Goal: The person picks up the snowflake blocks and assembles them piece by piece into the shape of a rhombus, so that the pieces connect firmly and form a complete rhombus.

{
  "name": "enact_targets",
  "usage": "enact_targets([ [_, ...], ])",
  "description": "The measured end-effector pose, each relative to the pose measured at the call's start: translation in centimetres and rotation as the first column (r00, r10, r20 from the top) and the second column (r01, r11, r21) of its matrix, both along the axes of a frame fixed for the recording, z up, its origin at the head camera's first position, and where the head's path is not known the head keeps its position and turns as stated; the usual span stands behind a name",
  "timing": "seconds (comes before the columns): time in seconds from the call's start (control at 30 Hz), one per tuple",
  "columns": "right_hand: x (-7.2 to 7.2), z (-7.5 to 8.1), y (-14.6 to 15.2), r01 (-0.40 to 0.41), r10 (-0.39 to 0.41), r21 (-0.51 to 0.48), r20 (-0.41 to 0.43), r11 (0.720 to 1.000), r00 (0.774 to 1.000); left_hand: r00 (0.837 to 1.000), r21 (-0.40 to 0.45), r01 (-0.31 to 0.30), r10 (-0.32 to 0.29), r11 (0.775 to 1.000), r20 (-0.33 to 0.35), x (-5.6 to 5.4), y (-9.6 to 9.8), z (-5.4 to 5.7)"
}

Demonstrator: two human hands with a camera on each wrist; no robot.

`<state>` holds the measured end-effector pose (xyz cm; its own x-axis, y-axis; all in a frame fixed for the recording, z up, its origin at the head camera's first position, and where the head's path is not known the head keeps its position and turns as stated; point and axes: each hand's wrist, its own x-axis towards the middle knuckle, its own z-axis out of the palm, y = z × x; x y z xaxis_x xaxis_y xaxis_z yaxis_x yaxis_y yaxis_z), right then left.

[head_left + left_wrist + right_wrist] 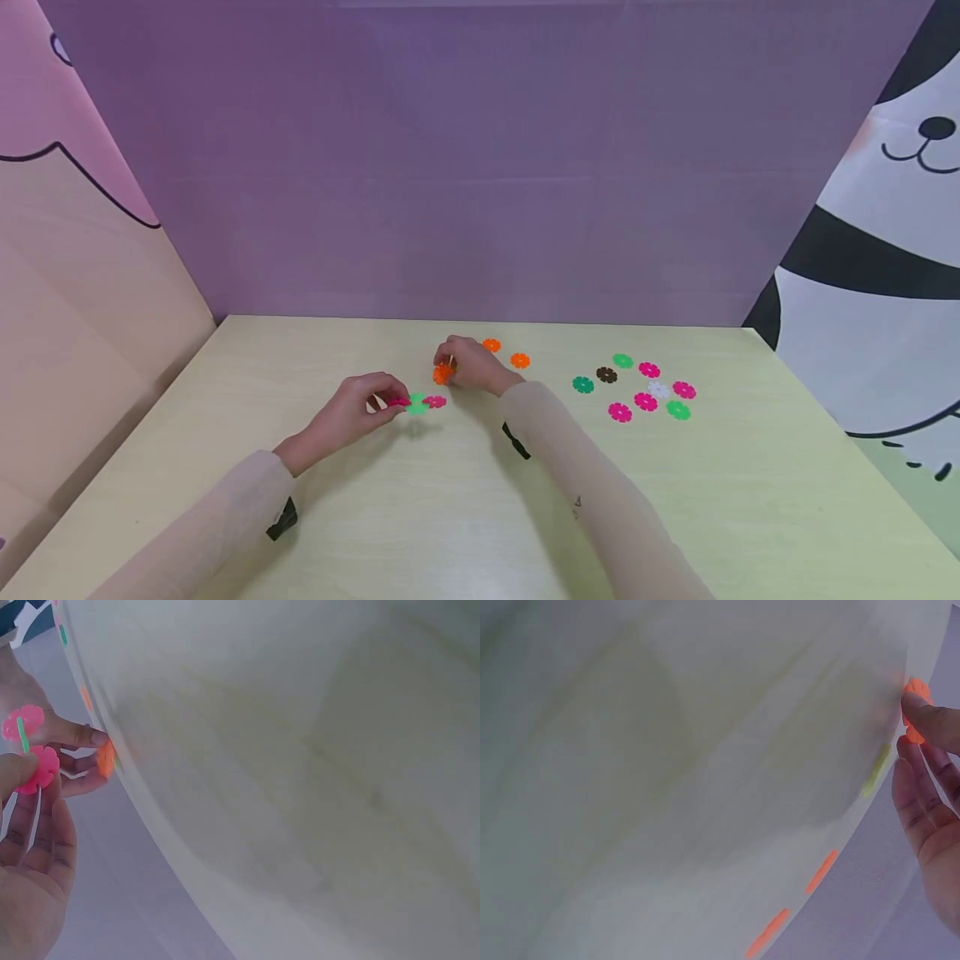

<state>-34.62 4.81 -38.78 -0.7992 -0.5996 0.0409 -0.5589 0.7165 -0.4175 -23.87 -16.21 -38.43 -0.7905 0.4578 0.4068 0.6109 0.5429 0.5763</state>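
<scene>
My left hand pinches a pink snowflake disc between thumb and fingers. Slotted into that disc is a green snowflake disc, and a second pink disc joins its far side, so the three form a short chain held above the table. Just beyond it, my right hand has its thumb and fingers on an orange snowflake disc, close over the tabletop. In the right wrist view a yellow-green disc lies near the right fingers; the hand hides it in the head view.
Two more orange discs lie right of my right hand. Farther right on the pale wooden table is a loose group of pink, green, white and brown discs. A purple panel rises behind the table's far edge.
</scene>
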Motion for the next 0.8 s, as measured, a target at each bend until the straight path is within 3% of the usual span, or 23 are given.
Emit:
enact_targets([
  [0.2, 0.1, 0.2, 0.5, -0.029, 0.029, -0.055, -0.009, 0.998, 1.000, 1.000, 0.004, 0.002, -0.002, 1.000, -0.007, -0.2, 0.0, -0.1],
  [0.47, 0.7, 0.8, 1.9, -0.045, 0.059, -0.214, 0.058, 0.976, 0.997, 1.000, 0.008, 0.006, -0.006, 1.000, -0.022, -0.3, 0.0, -0.1],
  [0.8, 1.6, 1.7, 3.7, -0.052, 0.053, -0.297, -0.007, 0.954, 0.999, 1.000, 0.018, -0.002, 0.003, 1.000, -0.025, -0.4, 0.2, 0.0],
])
